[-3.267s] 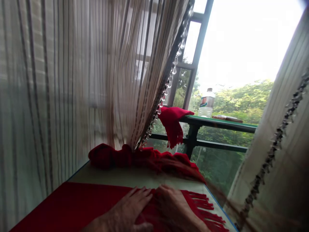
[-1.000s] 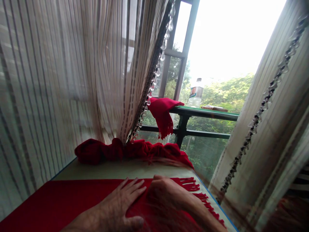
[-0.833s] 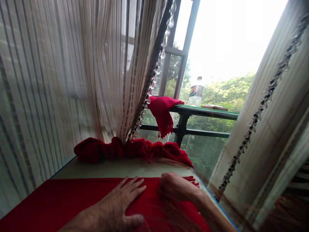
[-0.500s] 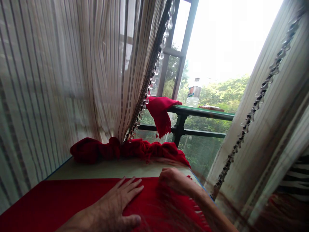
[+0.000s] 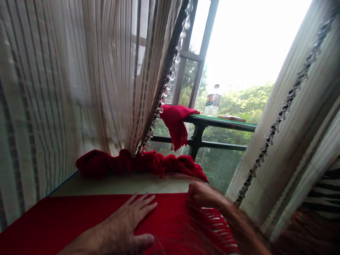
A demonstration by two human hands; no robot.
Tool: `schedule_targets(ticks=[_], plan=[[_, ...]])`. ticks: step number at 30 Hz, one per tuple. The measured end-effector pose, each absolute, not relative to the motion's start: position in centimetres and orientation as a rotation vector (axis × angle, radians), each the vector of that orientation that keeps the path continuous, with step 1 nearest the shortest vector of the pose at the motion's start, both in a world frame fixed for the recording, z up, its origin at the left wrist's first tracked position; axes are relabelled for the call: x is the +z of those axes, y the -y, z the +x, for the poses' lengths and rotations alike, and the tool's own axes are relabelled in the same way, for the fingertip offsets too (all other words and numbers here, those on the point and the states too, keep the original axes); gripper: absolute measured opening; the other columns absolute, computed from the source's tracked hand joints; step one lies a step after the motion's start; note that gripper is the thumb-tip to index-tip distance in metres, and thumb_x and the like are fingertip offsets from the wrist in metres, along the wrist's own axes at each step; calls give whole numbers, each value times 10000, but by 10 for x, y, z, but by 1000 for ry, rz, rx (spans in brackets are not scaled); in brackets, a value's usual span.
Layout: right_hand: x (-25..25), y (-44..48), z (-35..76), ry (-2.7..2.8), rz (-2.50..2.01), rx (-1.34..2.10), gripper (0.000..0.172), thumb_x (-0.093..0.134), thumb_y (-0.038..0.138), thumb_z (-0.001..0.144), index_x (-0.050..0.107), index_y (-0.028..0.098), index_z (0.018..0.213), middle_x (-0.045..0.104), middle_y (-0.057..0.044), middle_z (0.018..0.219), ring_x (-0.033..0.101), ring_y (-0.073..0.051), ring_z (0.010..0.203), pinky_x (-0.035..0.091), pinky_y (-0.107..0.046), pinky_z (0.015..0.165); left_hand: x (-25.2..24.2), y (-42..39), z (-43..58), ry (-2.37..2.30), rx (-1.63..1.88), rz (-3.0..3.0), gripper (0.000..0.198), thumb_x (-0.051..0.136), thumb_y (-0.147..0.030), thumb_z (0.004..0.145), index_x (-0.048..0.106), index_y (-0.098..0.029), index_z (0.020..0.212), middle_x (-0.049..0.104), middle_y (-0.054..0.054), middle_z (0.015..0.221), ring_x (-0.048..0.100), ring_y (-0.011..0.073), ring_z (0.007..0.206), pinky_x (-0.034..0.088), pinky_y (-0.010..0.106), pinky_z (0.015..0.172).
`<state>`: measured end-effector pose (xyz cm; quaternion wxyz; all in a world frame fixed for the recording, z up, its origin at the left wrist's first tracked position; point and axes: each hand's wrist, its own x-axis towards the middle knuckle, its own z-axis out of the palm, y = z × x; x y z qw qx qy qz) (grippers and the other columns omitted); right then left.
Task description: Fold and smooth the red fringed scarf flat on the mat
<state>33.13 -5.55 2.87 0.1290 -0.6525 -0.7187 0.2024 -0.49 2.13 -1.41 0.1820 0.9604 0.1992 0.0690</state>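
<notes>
A red scarf lies spread flat along a pale table. My left hand rests palm down on it, fingers stretched out and apart. My right hand is at the scarf's far right corner, just above its fringe. The hand is blurred, and its fingers look curled down onto the cloth edge.
A second red scarf lies crumpled along the table's back edge. A third scarf hangs over a green railing, beside a water bottle. Striped sheer curtains with beaded trim hang left and right.
My right hand has slid rightwards over the scarf to its fringed corner and curled up. My left hand has stayed flat. The view has shifted a little to the right.
</notes>
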Motion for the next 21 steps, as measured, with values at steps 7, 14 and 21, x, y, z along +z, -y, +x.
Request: schedule_targets(ticks=[7,14,21], plan=[[32,63,278,2146,-1765,1012,434,532,141,756,814,272,1059,564,83,566,508,-103,531,361,-216,507,-14,-21,-3,-581,142,2725,843,632,-671,919,280,-368,1623,197,31,1698,189,366,1553,131,597,1259],[43,67,316,1903,-1991,959,336,530,171,698,842,175,821,388,86,438,322,-73,400,213,-222,389,-8,-20,-6,-571,137,2715,839,627,-677,919,305,-346,1619,214,51,1693,186,364,1554,129,601,1256],[41,64,307,1863,-1901,999,400,490,182,757,826,184,973,358,99,468,315,-76,421,237,-214,414,-15,-25,-6,-569,162,2717,834,614,-694,920,306,-356,1617,223,52,1689,203,377,1547,137,616,1250]])
